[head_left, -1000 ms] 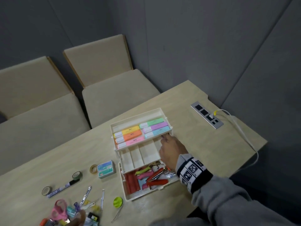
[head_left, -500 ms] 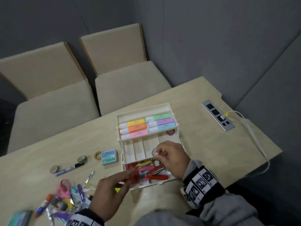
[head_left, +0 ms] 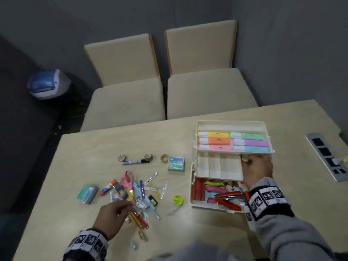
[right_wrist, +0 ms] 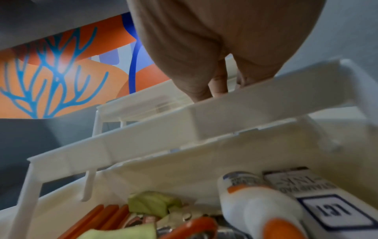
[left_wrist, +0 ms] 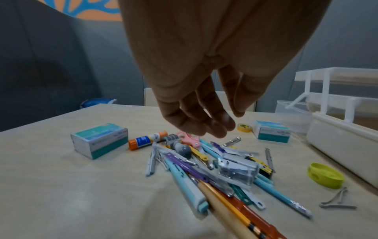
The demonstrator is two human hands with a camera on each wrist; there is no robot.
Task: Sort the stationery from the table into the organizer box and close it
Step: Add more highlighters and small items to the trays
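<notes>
Organizer box [head_left: 195, 202], ink box [right_wrist: 319, 198] lettered "INK"

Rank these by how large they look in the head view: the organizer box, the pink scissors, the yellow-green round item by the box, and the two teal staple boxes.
1. Organizer box, by far the largest.
2. The two teal staple boxes: they look alike in size, so unranked between them.
3. Pink scissors, though partly buried in the pile.
4. Yellow-green round item, smallest.
</notes>
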